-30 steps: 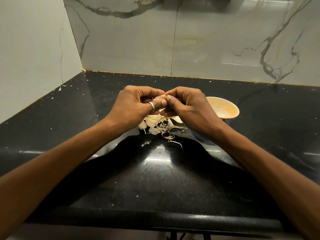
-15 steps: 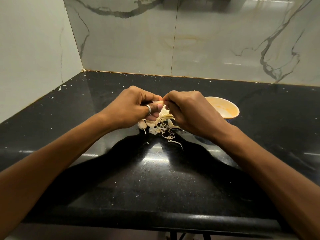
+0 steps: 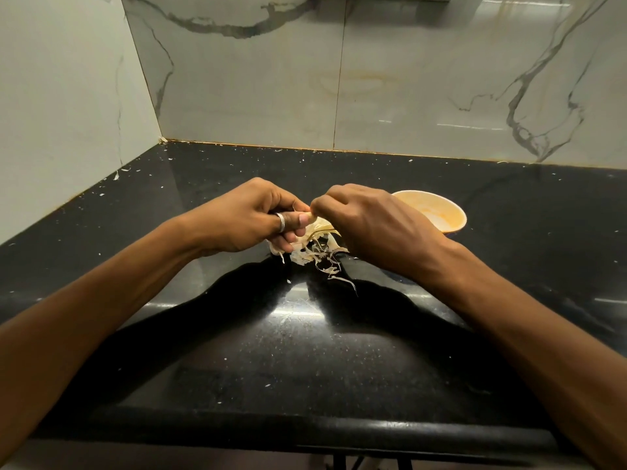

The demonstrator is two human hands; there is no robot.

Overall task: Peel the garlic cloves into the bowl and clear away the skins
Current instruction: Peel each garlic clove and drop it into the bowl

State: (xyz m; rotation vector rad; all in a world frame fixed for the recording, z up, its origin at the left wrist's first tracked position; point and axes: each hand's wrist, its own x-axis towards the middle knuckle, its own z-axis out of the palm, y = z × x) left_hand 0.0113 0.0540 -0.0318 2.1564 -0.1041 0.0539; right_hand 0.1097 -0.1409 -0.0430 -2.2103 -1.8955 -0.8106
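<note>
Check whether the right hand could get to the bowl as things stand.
Probably yes. The bowl sits on the counter just beyond the right hand, with nothing between them. That hand is busy, though, pinching the garlic clove.

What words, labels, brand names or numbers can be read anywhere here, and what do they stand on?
None: no word, number or logo can be read in this view.
The bowl and the garlic clove pinched by the left hand and right hand are plain; the ring shows no marking that can be made out; the wall tiles carry only grey veins.
</note>
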